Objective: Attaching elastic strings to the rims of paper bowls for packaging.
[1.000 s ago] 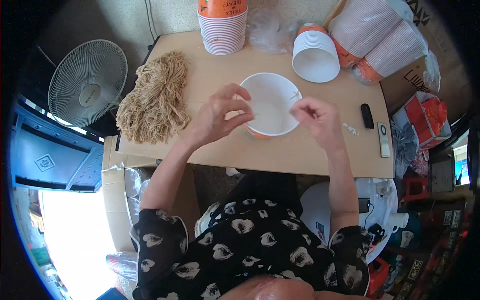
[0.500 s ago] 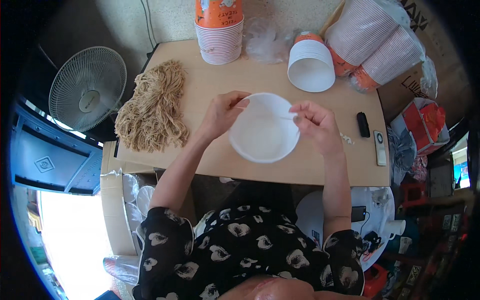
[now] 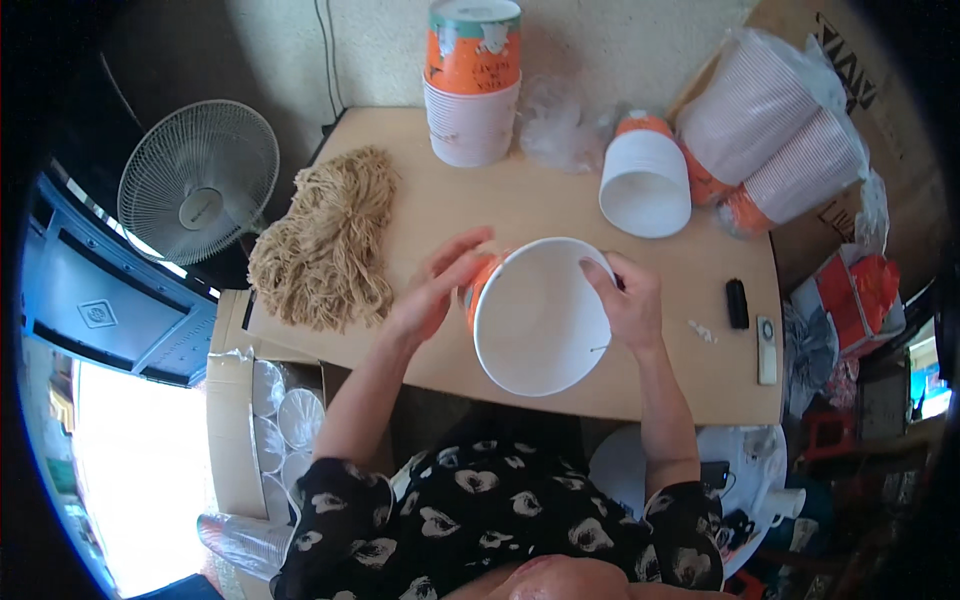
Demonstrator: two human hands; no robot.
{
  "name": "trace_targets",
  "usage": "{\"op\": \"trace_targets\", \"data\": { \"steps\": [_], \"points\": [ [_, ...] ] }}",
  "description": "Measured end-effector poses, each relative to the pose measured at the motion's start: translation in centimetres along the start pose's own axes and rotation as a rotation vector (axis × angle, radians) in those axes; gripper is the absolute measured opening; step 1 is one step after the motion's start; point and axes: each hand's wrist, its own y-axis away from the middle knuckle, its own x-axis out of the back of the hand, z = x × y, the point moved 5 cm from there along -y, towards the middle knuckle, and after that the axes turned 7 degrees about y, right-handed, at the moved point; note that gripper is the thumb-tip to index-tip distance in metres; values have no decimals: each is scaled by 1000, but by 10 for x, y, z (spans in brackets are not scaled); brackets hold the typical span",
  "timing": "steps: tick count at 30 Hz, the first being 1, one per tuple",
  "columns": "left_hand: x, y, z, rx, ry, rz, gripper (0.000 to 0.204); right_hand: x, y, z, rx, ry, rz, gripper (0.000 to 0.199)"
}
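Observation:
A paper bucket (image 3: 540, 325), white inside and orange outside, is tilted so that its mouth faces me. My right hand (image 3: 632, 300) grips its right rim, the thumb inside and the fingers behind the wall. At the bucket's left, my left hand (image 3: 440, 285) has its fingers stretched out beside the orange outer side; whether they touch it I cannot tell. A short thin strand with a dark end (image 3: 599, 349) shows on the inner wall near the lower right rim. To the left, a heap of tan twisted cords (image 3: 330, 240) lies on the table (image 3: 440, 205).
Upside-down stacked buckets (image 3: 473, 110) stand at the back, beside crumpled clear plastic (image 3: 560, 125). More buckets (image 3: 645, 190) lie at back right, next to bagged stacks (image 3: 750, 110). A black object (image 3: 737, 303) and a remote (image 3: 766, 350) lie right. A fan (image 3: 200, 190) stands left.
The bucket has come nearer to me and turned, showing its orange side. My left hand has left the rim with fingers extended; my right hand now grips the right rim. The view has shifted.

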Motion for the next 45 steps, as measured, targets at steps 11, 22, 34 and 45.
{"op": "trace_targets", "data": {
  "steps": [11, 22, 34, 45],
  "points": [
    [49, -7, 41, 48, 421, 145, 80, -9, -66, -39, 225, -236, 159, 20],
    [-36, -140, 315, -1000, -1127, 143, 81, 87, -301, -89, 434, -182, 163, 19],
    [-12, -253, 239, -815, -1623, 517, 85, 10, -374, 32, 186, -183, 178, 35],
    [-16, -256, 203, -727, -1689, 630, 88, 123, -109, 138, 192, 87, 701, 24]
  ]
}}
